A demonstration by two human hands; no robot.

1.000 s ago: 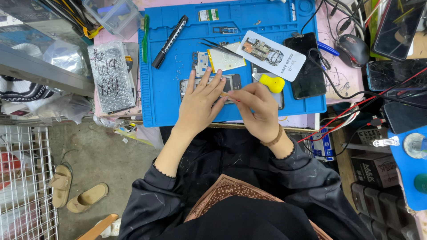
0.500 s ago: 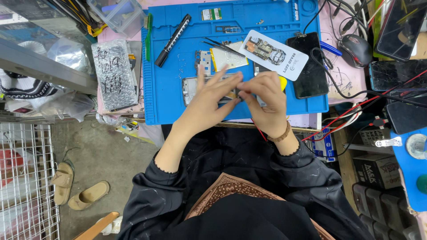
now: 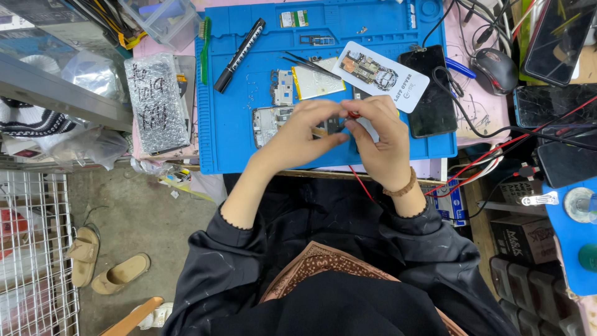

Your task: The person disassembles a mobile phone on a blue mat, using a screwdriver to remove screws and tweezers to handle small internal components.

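My two hands meet just above the opened phone body (image 3: 266,122) on the blue work mat (image 3: 230,137). The fingers of my left hand (image 3: 298,135) are curled and pinch a small dark part (image 3: 334,126) at their tips. Fingertip to fingertip with it, my right hand (image 3: 380,146) is closed on a thin red-tipped tool (image 3: 352,115). A red wire (image 3: 362,184) runs down from under that hand. The part between the fingers is mostly hidden.
On the mat lie a black pen-shaped tool (image 3: 239,46), tweezers (image 3: 306,61), a yellow battery (image 3: 318,82), a small circuit board (image 3: 283,87), a white card (image 3: 380,75) and a black phone (image 3: 429,91). A bubble-wrapped pack (image 3: 153,103) lies left; a mouse (image 3: 494,69), phones and cables lie right.
My left hand lay flat with its fingers spread on the phone; now its fingers are curled into a pinch. Both hands have drawn together and lifted slightly. The yellow tool is now hidden.
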